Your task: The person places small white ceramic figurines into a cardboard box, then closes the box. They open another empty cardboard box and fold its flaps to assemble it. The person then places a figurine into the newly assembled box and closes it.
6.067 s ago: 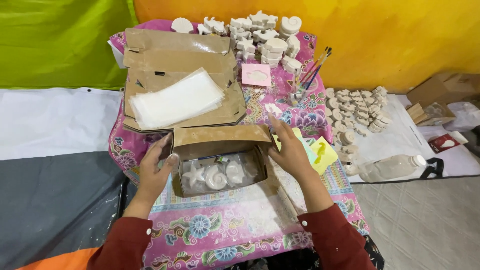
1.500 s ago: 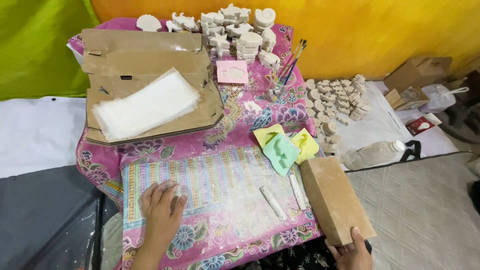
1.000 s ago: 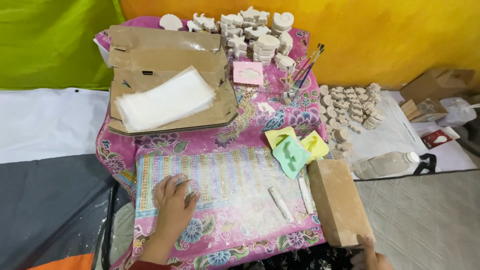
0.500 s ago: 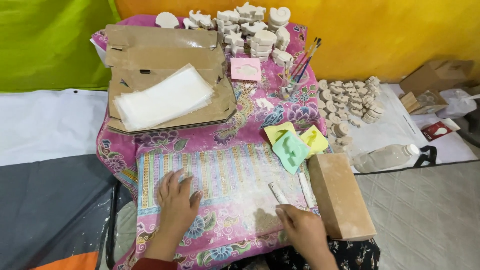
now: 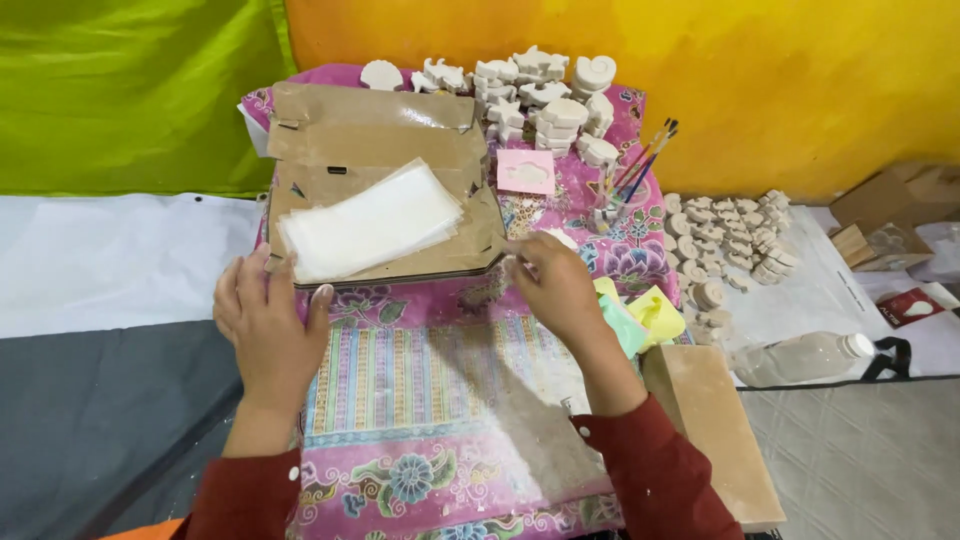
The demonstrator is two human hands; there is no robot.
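Note:
My left hand (image 5: 265, 325) hovers with fingers apart at the near left corner of a stack of flat brown cardboard (image 5: 385, 165), and holds nothing. My right hand (image 5: 555, 285) reaches to the stack's near right corner, fingertips touching its edge. A pile of clear plastic bags (image 5: 370, 220) lies on the cardboard. A closed brown box (image 5: 710, 425) sits at the table's right edge, beside my right forearm.
White plaster figures (image 5: 545, 95) crowd the table's far edge, and more (image 5: 730, 245) lie on the floor to the right. A pink mould (image 5: 526, 172), paintbrushes (image 5: 640, 165), yellow and green moulds (image 5: 640, 315), a plastic bottle (image 5: 800, 355) and a colourful floral tablecloth (image 5: 420, 390).
The box with figures was shut and set at the right edge. Both hands have since moved forward from the near cloth to the cardboard stack's front corners.

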